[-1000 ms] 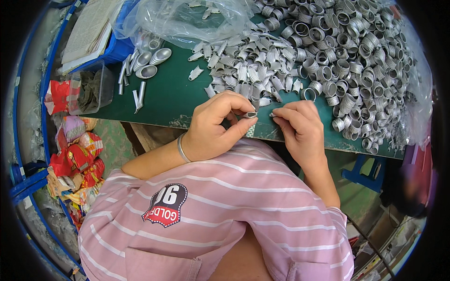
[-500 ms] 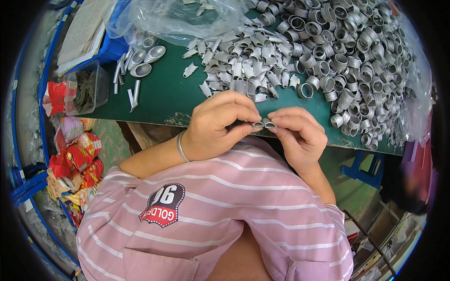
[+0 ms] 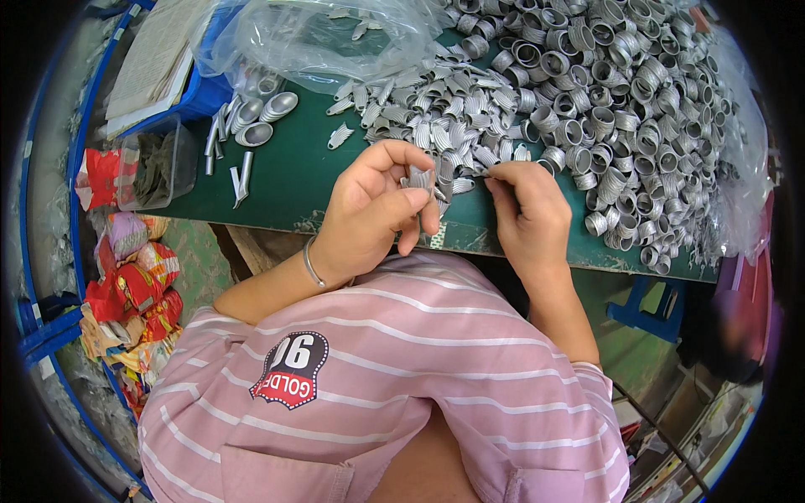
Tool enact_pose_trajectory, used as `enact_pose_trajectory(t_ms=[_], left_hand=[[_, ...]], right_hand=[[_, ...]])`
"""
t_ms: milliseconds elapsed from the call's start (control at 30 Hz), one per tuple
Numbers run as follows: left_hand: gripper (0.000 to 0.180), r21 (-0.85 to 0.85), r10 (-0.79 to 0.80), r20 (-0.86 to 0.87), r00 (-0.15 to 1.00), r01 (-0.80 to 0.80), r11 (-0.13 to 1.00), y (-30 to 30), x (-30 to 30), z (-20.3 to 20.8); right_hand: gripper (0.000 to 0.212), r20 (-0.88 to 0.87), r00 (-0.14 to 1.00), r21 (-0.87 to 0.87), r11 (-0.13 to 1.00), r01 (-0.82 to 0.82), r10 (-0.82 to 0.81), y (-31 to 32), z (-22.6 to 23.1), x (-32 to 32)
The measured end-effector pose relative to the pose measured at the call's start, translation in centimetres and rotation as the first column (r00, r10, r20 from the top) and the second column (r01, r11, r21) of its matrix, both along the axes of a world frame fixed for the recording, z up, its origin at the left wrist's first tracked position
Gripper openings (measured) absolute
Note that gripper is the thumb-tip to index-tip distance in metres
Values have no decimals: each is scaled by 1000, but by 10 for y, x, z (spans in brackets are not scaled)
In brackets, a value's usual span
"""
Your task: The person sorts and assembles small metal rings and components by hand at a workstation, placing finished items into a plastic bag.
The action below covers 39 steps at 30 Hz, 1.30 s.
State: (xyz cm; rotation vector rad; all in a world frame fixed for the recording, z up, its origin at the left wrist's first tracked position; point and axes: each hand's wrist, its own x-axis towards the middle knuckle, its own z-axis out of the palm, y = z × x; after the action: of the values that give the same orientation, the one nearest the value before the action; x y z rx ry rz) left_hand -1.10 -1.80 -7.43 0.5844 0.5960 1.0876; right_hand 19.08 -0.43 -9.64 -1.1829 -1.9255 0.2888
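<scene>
My left hand (image 3: 362, 208) is raised over the bench's near edge, its thumb and fingers closed on a small ribbed silver metal piece (image 3: 418, 178). Fingertips pinched together, my right hand (image 3: 537, 220) reaches the near edge of a heap of curved ribbed metal pieces (image 3: 444, 92). What lies between those fingertips is too small to make out. To the right of this heap rises a large mound of ribbed silver metal rings (image 3: 616, 126).
On the green bench top (image 3: 293, 168) lie oval metal cups (image 3: 254, 134) and a forked metal tube (image 3: 243, 180). A clear plastic tub (image 3: 180, 155), a blue bin (image 3: 201, 92) with papers and a clear plastic bag (image 3: 310, 46) stand left and behind. A blue stool (image 3: 650, 310) is below right.
My hands have moved apart from where their two metal pieces met. The left has turned and lifted slightly with its piece; the right has moved forward to the heap.
</scene>
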Motion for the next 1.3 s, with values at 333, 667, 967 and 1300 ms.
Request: enact_pose_trajectory(t_ms=[333,667,967,1300], left_hand=[[18,532,234,-618,751,181,827,-5,9,-12],[15,346,111,-419,901,45,937,-2,8,-7],[13,17,-90,82,992,89,996,5,-1,0],[12,25,-105,-57,993,106,994,4,4,-2]], right_hand=[[21,-549,825,-77,974,-211,135,-28,6,1],[18,-228,961,16,987,-160,159,-9,16,8],[20,211,974,28,995,-94,86,16,9,2],[22,340,937,-108,993,-43,78,0,18,5]])
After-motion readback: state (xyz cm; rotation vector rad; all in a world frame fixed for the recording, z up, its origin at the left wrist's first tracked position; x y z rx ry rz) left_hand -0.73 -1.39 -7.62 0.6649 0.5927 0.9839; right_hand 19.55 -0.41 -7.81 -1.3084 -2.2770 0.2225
